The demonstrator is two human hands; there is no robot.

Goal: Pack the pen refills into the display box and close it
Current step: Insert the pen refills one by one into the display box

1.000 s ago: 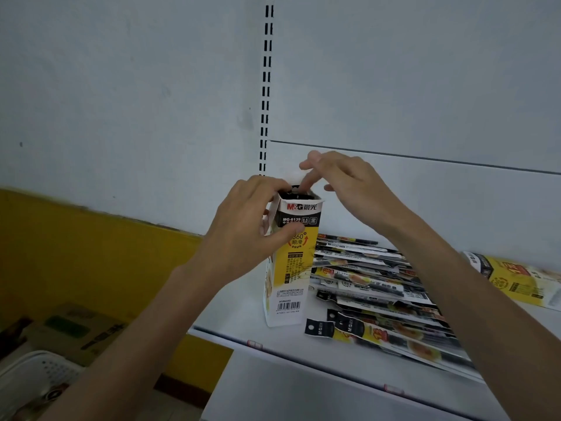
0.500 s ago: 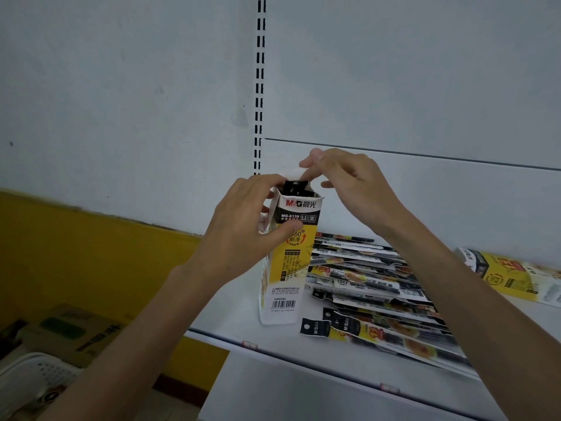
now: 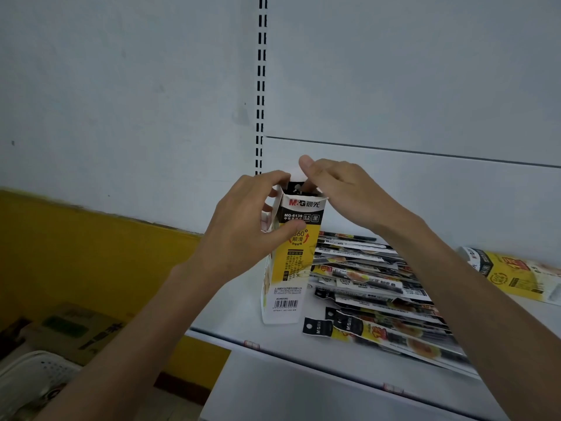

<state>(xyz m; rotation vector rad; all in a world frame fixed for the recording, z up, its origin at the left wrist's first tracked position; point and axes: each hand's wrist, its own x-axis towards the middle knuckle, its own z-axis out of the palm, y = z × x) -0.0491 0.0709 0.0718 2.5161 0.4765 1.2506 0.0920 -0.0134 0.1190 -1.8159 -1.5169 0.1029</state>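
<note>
A tall yellow, black and white display box [image 3: 291, 268] stands upright on the white shelf [image 3: 273, 335]. Its top is open and dark refill ends show inside. My left hand [image 3: 243, 226] grips the box's upper left side, thumb across the front. My right hand [image 3: 343, 189] pinches the white top flap [image 3: 296, 177] at the box's mouth. A spread pile of packaged pen refills [image 3: 373, 287] lies on the shelf just right of the box.
Another yellow and black box [image 3: 513, 273] lies flat at the far right of the shelf. A slotted shelf upright [image 3: 261, 86] runs up the white back panel. Below left are a cardboard carton [image 3: 69, 329] and a white plastic basket [image 3: 33, 375] by a yellow wall.
My right hand's fingers have lifted the white top flap higher above the box's mouth. The left hand keeps its grip on the box, which stays upright in place.
</note>
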